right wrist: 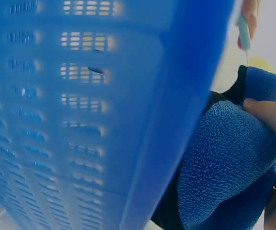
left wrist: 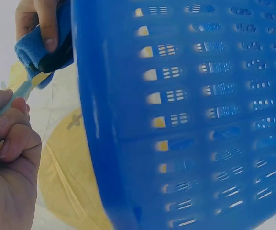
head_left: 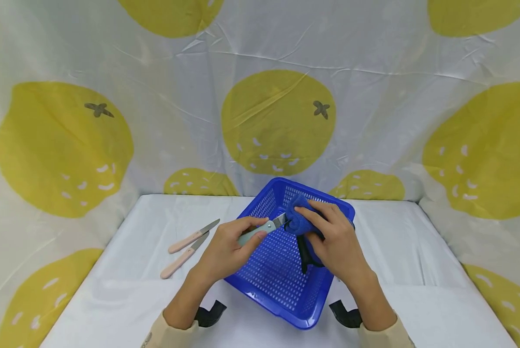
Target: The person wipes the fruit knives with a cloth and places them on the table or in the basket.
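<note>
My left hand (head_left: pixel 225 249) grips the pale green handle of a knife (head_left: pixel 257 232) above the blue basket (head_left: pixel 281 309). Opposite it, my right hand (head_left: pixel 340 241) holds a bunched blue cloth (head_left: pixel 301 220) with black edging at the blade. Part of the blade shows between handle and cloth; its tip is hidden. The right wrist view shows the cloth's (right wrist: pixel 224 163) fuzzy side, hanging in a fold beside the basket wall (right wrist: pixel 142 96). In the left wrist view, fingers curl round the knife handle (left wrist: pixel 24 89).
Two knives with pink handles, one (head_left: pixel 185 242) behind the other (head_left: pixel 179 263), lie on the white-covered table (head_left: pixel 125 270) left of the basket. A lemon-print curtain (head_left: pixel 373 130) stands behind the table and along both sides.
</note>
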Available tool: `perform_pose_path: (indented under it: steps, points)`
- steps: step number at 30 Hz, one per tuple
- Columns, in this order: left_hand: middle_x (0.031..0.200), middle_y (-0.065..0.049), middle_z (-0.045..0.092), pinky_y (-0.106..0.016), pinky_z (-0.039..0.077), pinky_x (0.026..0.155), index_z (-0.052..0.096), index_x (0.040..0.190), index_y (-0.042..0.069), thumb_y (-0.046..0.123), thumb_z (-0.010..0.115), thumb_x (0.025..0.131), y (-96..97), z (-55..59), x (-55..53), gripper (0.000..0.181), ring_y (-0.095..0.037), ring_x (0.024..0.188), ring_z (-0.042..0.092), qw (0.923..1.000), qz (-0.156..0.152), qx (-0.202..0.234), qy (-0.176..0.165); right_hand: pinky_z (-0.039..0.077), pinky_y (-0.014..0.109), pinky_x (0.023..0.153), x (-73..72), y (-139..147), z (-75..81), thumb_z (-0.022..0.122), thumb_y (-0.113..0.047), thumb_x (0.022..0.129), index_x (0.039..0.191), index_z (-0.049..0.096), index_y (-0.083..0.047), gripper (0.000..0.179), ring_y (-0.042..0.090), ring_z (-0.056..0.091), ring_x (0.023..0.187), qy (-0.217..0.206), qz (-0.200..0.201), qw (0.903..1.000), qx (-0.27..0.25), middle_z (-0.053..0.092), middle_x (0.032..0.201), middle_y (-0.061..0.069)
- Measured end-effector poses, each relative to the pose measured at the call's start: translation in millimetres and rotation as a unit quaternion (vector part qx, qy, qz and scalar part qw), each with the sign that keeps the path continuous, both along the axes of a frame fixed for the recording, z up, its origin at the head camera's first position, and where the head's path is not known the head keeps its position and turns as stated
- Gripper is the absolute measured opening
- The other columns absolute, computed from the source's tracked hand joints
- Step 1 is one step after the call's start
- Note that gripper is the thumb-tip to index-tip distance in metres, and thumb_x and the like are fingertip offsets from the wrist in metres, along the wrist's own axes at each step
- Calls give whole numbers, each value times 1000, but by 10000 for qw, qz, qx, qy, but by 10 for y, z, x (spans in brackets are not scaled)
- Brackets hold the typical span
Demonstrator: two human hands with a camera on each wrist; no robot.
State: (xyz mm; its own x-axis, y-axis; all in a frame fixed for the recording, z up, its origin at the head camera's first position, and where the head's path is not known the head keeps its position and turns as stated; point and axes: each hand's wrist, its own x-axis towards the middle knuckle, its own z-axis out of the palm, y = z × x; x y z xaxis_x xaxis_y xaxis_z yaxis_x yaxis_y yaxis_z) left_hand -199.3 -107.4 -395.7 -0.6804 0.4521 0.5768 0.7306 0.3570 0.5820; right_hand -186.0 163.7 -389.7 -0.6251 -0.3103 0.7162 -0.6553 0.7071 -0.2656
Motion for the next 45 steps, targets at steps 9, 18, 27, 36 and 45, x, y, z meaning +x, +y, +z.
perform_pose_path:
  steps: [9,18,27,36,45]
  points:
    - [84,7,67,-21,48,52,69,127,11,21,65,103,-15,16,-7,26,-4,65,55,9990,120,99,-422,57,54,93,-63,154,3,80,2,84,130,71,-16,51,37,60,118,219,-505,9982,-223,64,134,17]
    - [88,8,71,-23,51,54,71,128,20,28,68,102,7,-8,-8,28,-6,67,60,9960,392,257,-758,56,54,96,-45,208,21,78,5,85,134,69,-19,56,35,56,125,100,-492,9976,-482,62,139,16]
    - [102,4,78,-24,59,64,73,127,20,30,71,99,41,-20,-7,30,-4,77,69,9951,511,455,-713,55,56,100,35,53,66,79,1,85,135,69,-19,54,39,54,132,-27,-1,9996,-273,55,144,17]
    - [117,1,77,-26,62,77,73,129,15,26,70,100,55,-33,-16,31,-10,98,75,9961,447,564,-509,50,50,109,128,-146,74,77,-4,88,134,70,-21,50,31,54,132,5,521,9986,131,61,141,9]
    - [109,-2,79,-25,61,70,74,126,16,22,72,99,82,-33,-10,29,-8,89,75,9959,365,677,-470,52,50,107,159,-251,74,77,-5,88,133,71,-20,47,31,56,127,101,630,9974,341,62,140,8]
